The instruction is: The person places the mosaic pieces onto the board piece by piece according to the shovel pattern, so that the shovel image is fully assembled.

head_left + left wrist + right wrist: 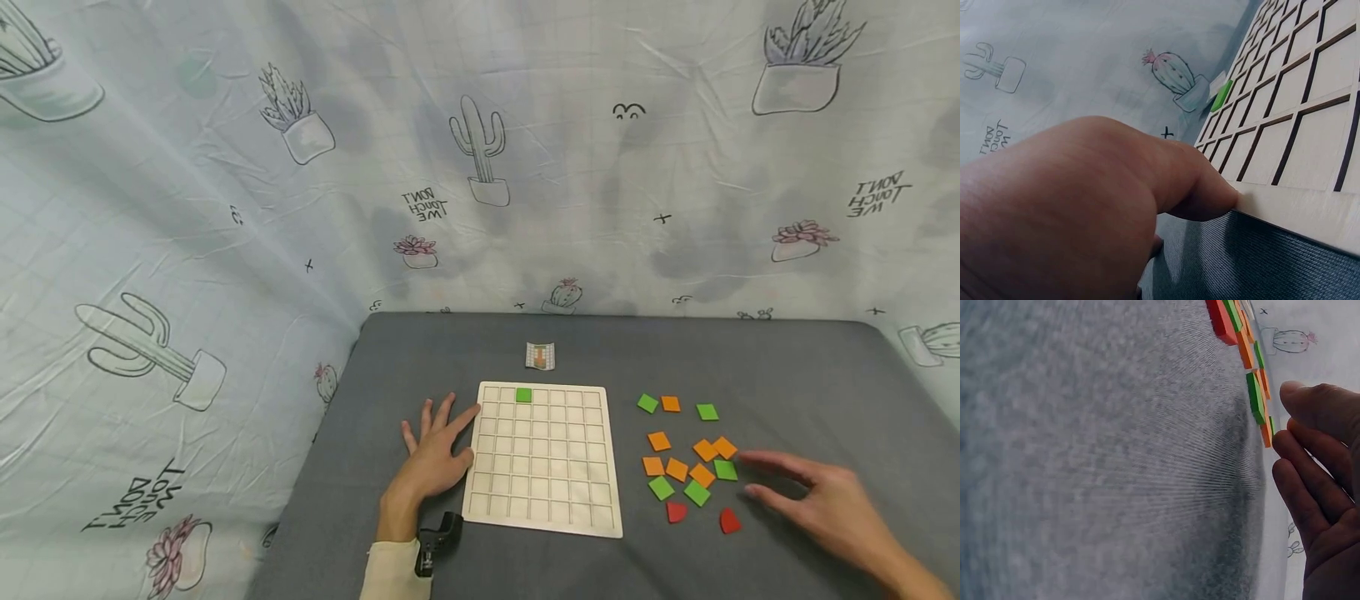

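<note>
Fourteen loose tiles [677,470] lie on the grey bench [795,367], right of the wooden grid board [558,467]. The right hand [828,500] is the nearer one; its thumb and index finger stand moderately apart, holding nothing. Just left of them lie a green square tile [725,470] and, slightly farther, an orange square tile [724,447]; contact cannot be confirmed. Being square, neither presents a long axis. A second orange tile [706,450] crowds the first on its left; approach from the right appears freer. A strip of bench separates the tiles from the board's right edge. The left hand [431,468], fingers spread, touches the board's left edge. One seated green tile [523,395] occupies the far row.
</note>
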{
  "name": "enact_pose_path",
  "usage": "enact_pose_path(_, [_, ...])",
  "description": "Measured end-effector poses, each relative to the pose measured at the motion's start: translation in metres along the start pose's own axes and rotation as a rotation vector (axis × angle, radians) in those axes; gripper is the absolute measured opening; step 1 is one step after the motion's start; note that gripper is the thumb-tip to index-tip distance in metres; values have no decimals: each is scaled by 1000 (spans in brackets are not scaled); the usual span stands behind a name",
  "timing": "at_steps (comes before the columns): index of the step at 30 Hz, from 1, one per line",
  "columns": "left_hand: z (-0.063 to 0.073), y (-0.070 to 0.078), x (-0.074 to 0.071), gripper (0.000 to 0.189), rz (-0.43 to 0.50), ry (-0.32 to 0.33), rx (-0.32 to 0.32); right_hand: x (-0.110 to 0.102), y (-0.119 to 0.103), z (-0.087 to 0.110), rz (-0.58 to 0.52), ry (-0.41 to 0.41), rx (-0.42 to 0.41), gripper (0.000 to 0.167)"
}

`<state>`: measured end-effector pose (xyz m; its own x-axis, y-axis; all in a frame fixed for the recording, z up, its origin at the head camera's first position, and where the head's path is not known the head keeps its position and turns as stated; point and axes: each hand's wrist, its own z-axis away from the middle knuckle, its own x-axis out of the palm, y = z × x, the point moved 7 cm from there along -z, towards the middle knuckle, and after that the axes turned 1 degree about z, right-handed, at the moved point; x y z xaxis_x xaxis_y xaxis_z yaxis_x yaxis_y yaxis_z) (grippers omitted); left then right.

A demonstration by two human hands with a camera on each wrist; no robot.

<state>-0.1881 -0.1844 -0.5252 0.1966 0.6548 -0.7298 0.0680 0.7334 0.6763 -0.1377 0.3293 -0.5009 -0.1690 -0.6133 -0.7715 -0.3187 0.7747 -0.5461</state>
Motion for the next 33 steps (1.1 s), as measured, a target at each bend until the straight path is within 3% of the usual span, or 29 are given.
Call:
enact_pose_path(13, [1,-1,0,70,6,14,10,13,4,-6,-20,-21,-7,50])
enact_pose_path(20, [1,-6,5,71,57,45,86,17,3,-6,-5,-6,-37,52])
enact_pose_path(26, [2,0,1,70,29,20,32,16,1,-4,4,4,-45,51])
enact_pose_path(33, [-2,-8,5,71,34,54,58,18,2,-4,0,2,-34,53])
